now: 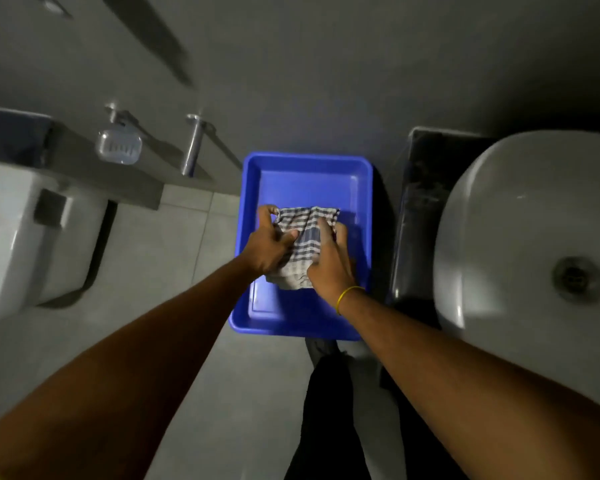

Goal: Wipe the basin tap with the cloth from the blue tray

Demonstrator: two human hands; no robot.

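Dim floor: blue tray (305,168), both hands covering much of cloth (307,233).

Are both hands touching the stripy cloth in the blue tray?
Touching. The head view shows the left hand gripping the cloth's left edge and the right hand lying on its right side, over the blue tray.

Dim bathroom — grey wall (326,64) above a pale tiled floor (146,271); left of the white basin (499,220), a soap dish (119,146) and toilet cistern (11,230).
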